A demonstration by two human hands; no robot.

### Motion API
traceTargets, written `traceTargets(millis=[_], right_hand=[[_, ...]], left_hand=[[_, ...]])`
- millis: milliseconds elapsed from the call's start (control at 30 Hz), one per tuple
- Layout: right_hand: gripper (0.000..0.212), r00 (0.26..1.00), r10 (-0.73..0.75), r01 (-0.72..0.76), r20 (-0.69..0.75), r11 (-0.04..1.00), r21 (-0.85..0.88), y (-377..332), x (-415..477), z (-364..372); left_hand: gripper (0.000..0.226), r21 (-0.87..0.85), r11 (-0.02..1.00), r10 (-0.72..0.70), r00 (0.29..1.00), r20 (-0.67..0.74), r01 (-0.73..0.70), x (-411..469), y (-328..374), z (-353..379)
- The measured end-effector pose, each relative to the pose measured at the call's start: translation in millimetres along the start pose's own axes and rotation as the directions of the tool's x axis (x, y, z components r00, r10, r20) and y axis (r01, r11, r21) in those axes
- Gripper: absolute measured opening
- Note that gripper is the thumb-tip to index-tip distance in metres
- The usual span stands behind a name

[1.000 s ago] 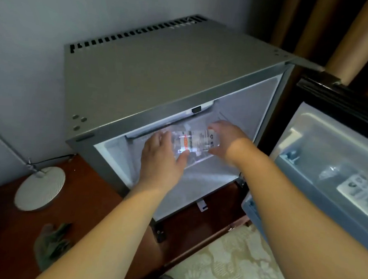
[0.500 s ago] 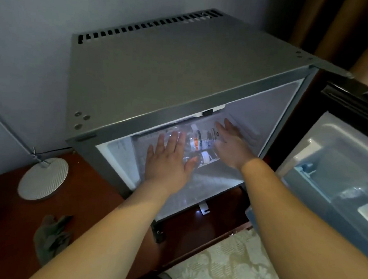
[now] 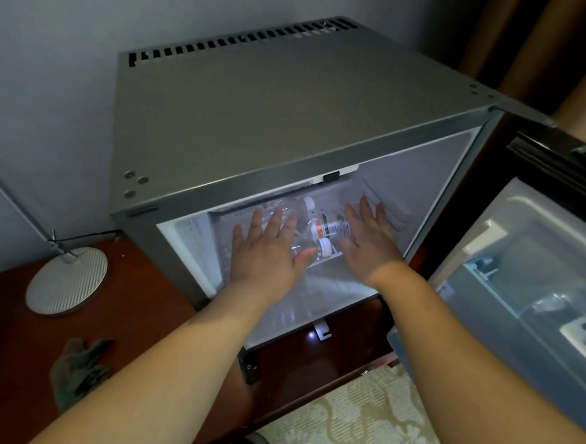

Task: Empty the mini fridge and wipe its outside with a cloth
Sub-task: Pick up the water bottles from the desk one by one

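Note:
The grey mini fridge (image 3: 290, 113) stands on a wooden cabinet with its door (image 3: 533, 275) swung open to the right. On its lit upper shelf lie clear plastic water bottles (image 3: 322, 228) with white caps and labels. My left hand (image 3: 266, 251) reaches into the fridge with fingers spread flat over the left part of the bottles. My right hand (image 3: 368, 239) is just right of them, fingers straight, palm toward the bottles. A crumpled grey-green cloth (image 3: 80, 370) lies on the cabinet top at the lower left.
A round white lamp base (image 3: 66, 279) with a thin stem sits on the wooden cabinet top (image 3: 21, 336) left of the fridge. The open door holds clear shelves with a label. Brown curtains (image 3: 531, 47) hang behind. Patterned carpet (image 3: 359, 425) lies below.
A second ago both hands gripped one bottle by its ends. They have let it down onto the shelf and now lie open, the right hand drawn slightly away to the right.

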State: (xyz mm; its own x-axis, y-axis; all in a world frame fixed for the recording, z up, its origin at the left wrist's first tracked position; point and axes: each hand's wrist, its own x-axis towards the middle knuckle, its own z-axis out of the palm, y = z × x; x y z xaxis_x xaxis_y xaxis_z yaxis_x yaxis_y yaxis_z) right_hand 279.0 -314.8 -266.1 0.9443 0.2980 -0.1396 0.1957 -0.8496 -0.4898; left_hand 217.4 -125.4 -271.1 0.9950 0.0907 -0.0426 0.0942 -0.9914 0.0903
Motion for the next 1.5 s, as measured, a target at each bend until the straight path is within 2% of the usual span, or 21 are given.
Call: traceTargets(millis=[200, 333, 433, 533, 667, 767, 900, 1033, 1167, 1233, 1367, 1500], right_hand=[[0.065, 0.993, -0.064, 0.069, 0.098, 0.997, -0.046, -3.1, -28.7, 3.1], [0.067, 0.989, -0.086, 0.089, 0.118, 0.996, -0.018, -4.9, -48.0, 0.2], [0.069, 0.992, -0.073, 0.078, 0.1, 0.996, -0.037, -12.8, -65.2, -12.1], [0.074, 0.997, -0.068, 0.072, 0.044, 0.991, -0.115, -27.5, -89.5, -33.3], [0.075, 0.996, -0.08, 0.068, -0.043, 0.97, -0.234, -51.7, -144.0, -69.2], [0.07, 0.986, -0.061, -0.001, -0.158, 0.931, -0.364, -70.8, -193.9, -98.5], [0.07, 0.939, 0.015, -0.186, -0.344, 0.863, -0.469, -78.2, -253.6, -134.0], [0.086, 0.866, 0.259, -0.459, -0.429, 0.752, -0.474, -56.8, -294.1, -161.9], [0.097, 0.775, 0.459, -0.625, -0.434, 0.656, -0.422, -26.8, -322.5, -190.4], [0.101, 0.755, 0.535, -0.65, -0.379, 0.684, -0.331, -14.5, -332.6, -200.5], [0.102, 0.82, 0.482, -0.56, -0.309, 0.787, -0.257, -2.7, -342.7, -218.0], [0.085, 0.911, 0.335, -0.398, -0.24, 0.865, -0.304, -0.4, -347.3, -230.0]], left_hand=[[0.072, 0.043, 0.999, 0.002, 0.994, -0.106, 0.002, -15.0, 2.6, 2.7], [0.069, 0.067, 0.998, 0.022, 0.997, -0.078, -0.016, -28.2, -2.7, 3.5], [0.069, 0.03, 0.996, 0.087, 0.995, -0.05, -0.086, -41.0, -5.0, -1.0], [0.07, -0.059, 0.974, 0.214, 0.974, -0.068, -0.218, -54.3, -6.0, -14.7], [0.072, -0.102, 0.892, 0.426, 0.895, -0.132, -0.44, -77.3, -8.8, -49.8], [0.07, -0.06, 0.8, 0.575, 0.791, -0.209, -0.597, -93.9, -14.6, -80.0], [0.066, -0.099, 0.677, 0.661, 0.661, -0.355, -0.729, -105.9, -6.7, -114.4], [0.068, -0.089, 0.616, 0.711, 0.601, -0.365, -0.782, -129.0, 26.1, -138.3], [0.069, -0.083, 0.611, 0.721, 0.598, -0.35, -0.787, -156.4, 54.5, -151.6], [0.069, -0.082, 0.626, 0.715, 0.612, -0.338, -0.776, -166.0, 68.1, -153.7], [0.069, -0.139, 0.664, 0.659, 0.663, -0.354, -0.735, -187.0, 102.0, -158.5], [0.067, -0.18, 0.675, 0.615, 0.681, -0.397, -0.715, -211.6, 125.2, -160.8]])
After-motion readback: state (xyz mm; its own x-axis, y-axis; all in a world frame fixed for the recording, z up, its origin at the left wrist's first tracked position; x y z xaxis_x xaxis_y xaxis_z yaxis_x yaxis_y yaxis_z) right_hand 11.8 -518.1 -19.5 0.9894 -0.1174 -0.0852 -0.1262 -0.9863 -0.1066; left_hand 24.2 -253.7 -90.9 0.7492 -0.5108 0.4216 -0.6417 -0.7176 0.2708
